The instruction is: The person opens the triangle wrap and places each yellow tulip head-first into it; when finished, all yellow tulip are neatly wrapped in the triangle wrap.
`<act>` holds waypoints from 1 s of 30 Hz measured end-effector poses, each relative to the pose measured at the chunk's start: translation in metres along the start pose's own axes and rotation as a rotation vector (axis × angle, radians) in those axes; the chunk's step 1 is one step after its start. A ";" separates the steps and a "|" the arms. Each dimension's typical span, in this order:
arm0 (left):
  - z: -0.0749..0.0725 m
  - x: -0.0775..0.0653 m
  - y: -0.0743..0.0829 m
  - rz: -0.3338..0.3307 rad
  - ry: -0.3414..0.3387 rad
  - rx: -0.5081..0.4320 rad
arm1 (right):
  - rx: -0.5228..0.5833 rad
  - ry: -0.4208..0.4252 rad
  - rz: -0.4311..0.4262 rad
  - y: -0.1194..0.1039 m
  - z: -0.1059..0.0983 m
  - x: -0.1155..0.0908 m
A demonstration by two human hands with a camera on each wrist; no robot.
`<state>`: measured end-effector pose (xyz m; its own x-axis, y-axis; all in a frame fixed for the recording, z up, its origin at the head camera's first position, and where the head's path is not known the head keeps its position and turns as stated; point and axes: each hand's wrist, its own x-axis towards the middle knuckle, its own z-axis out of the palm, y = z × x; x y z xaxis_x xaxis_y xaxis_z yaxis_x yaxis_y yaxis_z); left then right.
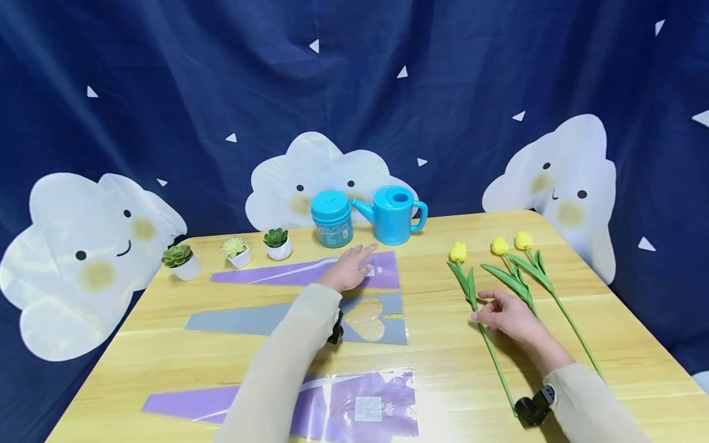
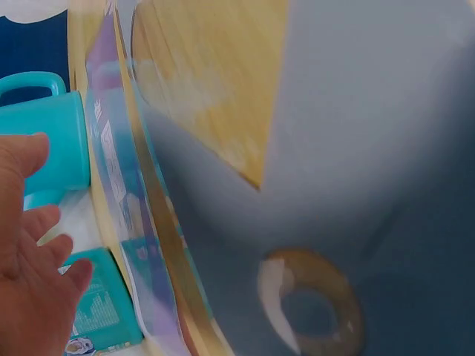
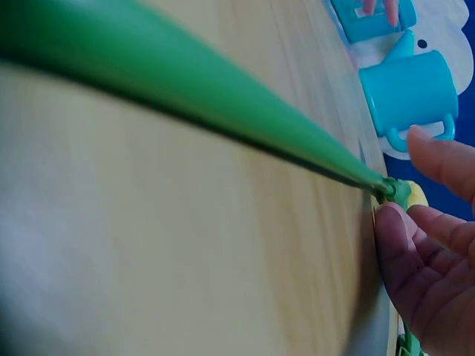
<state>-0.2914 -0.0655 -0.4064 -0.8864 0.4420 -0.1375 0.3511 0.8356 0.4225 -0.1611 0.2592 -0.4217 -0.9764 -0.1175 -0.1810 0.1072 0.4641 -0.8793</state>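
My left hand (image 1: 350, 268) reaches over the back purple plastic flower sleeve (image 1: 299, 272), fingers extended and holding nothing. In the left wrist view its fingertips overlap the blue watering can (image 2: 56, 152). In front of it lies a grey flower sleeve (image 1: 238, 318) with a clear heart-shaped window. My right hand (image 1: 512, 317) is at the stem of the leftmost yellow tulip (image 1: 458, 252), thumb and forefinger parted on either side of it. In the right wrist view the thumb tip sits close by the green stem (image 3: 297, 133). Two more yellow tulips (image 1: 523, 240) lie to its right, one stem partly behind the hand.
Another purple sleeve (image 1: 332, 406) lies nearest me, partly under my left arm. At the back stand a blue lidded tub (image 1: 332, 218) and the watering can. Three potted succulents, one a dark green plant (image 1: 277, 243), line the back left of the wooden table (image 1: 443, 381).
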 end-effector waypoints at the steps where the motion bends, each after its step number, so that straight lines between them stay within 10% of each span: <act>1: 0.001 0.001 0.000 -0.001 -0.008 -0.011 | 0.003 -0.002 0.000 0.000 0.001 -0.001; 13: 0.019 0.006 -0.010 0.007 0.025 -0.083 | 0.028 0.017 0.025 0.006 0.012 0.000; 30: 0.034 0.011 -0.019 -0.079 0.311 -0.402 | -0.014 0.092 0.060 0.009 0.013 -0.001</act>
<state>-0.2971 -0.0654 -0.4464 -0.9749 0.2133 0.0643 0.1898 0.6444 0.7408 -0.1563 0.2518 -0.4351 -0.9815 -0.0084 -0.1915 0.1640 0.4805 -0.8615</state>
